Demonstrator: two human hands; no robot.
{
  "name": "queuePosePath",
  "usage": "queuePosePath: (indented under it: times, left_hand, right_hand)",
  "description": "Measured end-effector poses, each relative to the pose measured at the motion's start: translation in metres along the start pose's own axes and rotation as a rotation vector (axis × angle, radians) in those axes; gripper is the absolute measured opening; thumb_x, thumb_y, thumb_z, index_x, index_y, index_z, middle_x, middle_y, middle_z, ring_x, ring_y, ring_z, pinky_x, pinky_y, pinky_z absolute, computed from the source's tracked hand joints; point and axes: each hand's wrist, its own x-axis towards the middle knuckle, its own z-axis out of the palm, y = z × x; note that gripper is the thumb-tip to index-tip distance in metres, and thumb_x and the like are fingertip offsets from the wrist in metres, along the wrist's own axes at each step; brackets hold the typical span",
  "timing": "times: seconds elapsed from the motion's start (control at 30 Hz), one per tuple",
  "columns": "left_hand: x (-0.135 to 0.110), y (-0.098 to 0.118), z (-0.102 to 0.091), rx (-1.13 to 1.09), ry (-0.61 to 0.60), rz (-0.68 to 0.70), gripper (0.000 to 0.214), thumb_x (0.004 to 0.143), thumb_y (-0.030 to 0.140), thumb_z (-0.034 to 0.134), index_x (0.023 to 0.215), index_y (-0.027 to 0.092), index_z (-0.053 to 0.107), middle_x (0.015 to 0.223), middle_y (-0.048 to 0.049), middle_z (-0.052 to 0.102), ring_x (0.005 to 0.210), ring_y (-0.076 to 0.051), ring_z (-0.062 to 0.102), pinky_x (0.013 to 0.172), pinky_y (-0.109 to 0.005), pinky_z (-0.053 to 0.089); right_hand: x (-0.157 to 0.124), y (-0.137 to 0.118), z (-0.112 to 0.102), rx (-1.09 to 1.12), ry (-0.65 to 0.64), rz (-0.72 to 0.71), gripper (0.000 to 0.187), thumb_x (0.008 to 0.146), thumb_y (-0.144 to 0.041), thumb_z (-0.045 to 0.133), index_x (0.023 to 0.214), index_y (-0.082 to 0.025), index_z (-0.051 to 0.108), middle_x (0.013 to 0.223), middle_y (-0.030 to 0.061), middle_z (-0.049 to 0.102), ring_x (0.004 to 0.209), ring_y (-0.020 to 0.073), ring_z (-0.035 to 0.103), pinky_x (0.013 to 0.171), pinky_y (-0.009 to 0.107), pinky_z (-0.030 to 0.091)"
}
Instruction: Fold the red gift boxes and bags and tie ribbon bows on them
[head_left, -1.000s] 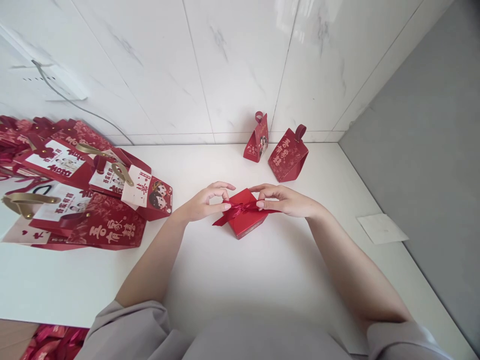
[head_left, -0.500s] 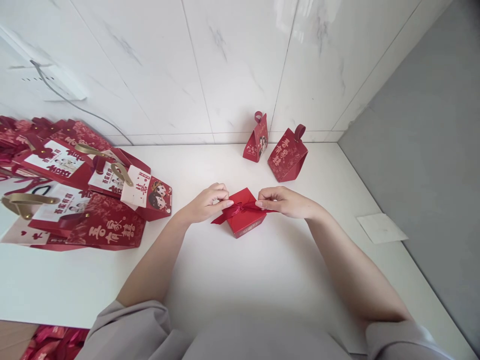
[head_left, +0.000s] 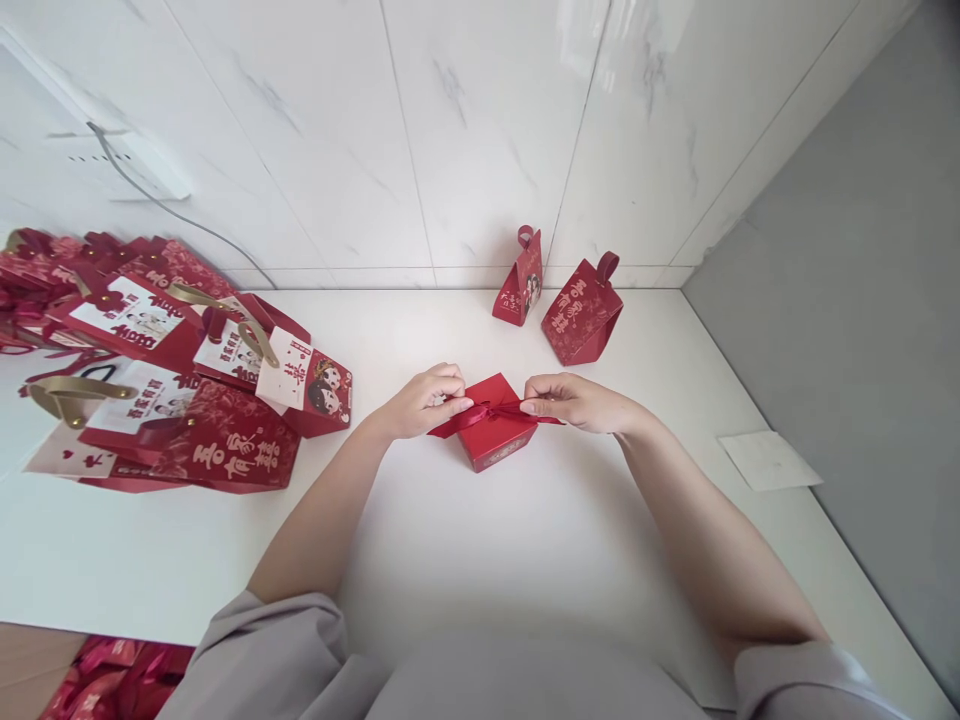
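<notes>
Along the far side, a wall (head_left: pixel 495 130) of pale, grey-veined tile with thin dark seams. Below it, a white table (head_left: pixel 540 555), running from beyond the left edge to a plain grey panel (head_left: pixel 840 270) on the right. On the table's left side, a heap of red gift boxes (head_left: pixel 169 345), crowded and overlapping, with white printed cards, gold-coloured handles and pale lettering. In the lower left corner, below table level, a batch of glossy red pieces (head_left: pixel 124 680), partly out of view. Near the wall, right of centre, a larger peaked box (head_left: pixel 583 312), patterned red, with a loop handle on top. At mid-table, a left hand (head_left: pixel 424 402) and a right hand (head_left: pixel 577 402), with bare forearms leading back to grey sleeves (head_left: pixel 274 645). Between them, resting on the table cornerwise, a bright red box (head_left: pixel 502 440). At the table's right edge, a white sheet (head_left: pixel 770 461). Just left of the larger peaked box, a smaller peaked box (head_left: pixel 519 280), upright. Across the top of the bright red box, a crimson ribbon (head_left: pixel 493 411), knotted near the middle; pinched on one side between left thumb and bent fingers, on the other likewise in the right hand, with ends jutting out past both grips. Hard to tell: loop or tail under each thumb.
</notes>
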Motion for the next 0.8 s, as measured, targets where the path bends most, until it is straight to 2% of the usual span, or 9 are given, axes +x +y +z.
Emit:
queuePosePath:
  times: [0.27,0.47,0.67,0.8]
  left_hand:
    - [-0.003,0.003,-0.003,-0.03,0.0,-0.057,0.037,0.088,0.041,0.049,0.059,0.019,0.042,0.077,-0.0027,0.045,0.078,-0.016,0.046,0.07,-0.029,0.04]
    - [-0.008,0.025,-0.006,0.026,-0.006,-0.056,0.037,0.081,0.045,0.06,0.061,0.018,0.045,0.088,-0.0031,0.052,0.086,-0.017,0.049,0.079,-0.031,0.041]
    - [-0.006,0.031,-0.004,0.158,-0.031,-0.058,0.049,0.065,0.058,0.071,0.061,0.018,0.043,0.089,-0.0031,0.054,0.084,-0.019,0.048,0.077,-0.032,0.039]
    - [-0.008,0.033,-0.006,0.199,-0.063,-0.079,0.048,0.061,0.061,0.073,0.071,0.019,0.051,0.093,-0.0039,0.055,0.09,-0.022,0.049,0.078,-0.033,0.04]
  right_hand:
    - [-0.006,-0.014,0.004,-0.064,0.008,0.01,0.039,0.086,-0.055,0.053,0.071,-0.019,0.047,0.065,-0.0044,0.037,0.057,0.0096,0.033,0.053,0.024,0.028]
    - [-0.025,-0.034,0.0,-0.19,0.003,-0.022,0.039,0.087,-0.055,0.052,0.073,-0.019,0.057,0.085,0.0011,0.047,0.069,0.0123,0.046,0.065,0.028,0.038]
    - [-0.021,-0.032,0.004,-0.253,0.152,-0.067,0.04,0.09,-0.054,0.047,0.078,-0.02,0.063,0.095,0.004,0.052,0.075,0.0143,0.052,0.073,0.031,0.044]
    - [-0.017,-0.032,0.01,-0.356,0.336,-0.169,0.03,0.093,-0.046,0.047,0.094,-0.022,0.064,0.103,0.0066,0.056,0.089,0.0184,0.056,0.078,0.032,0.046]
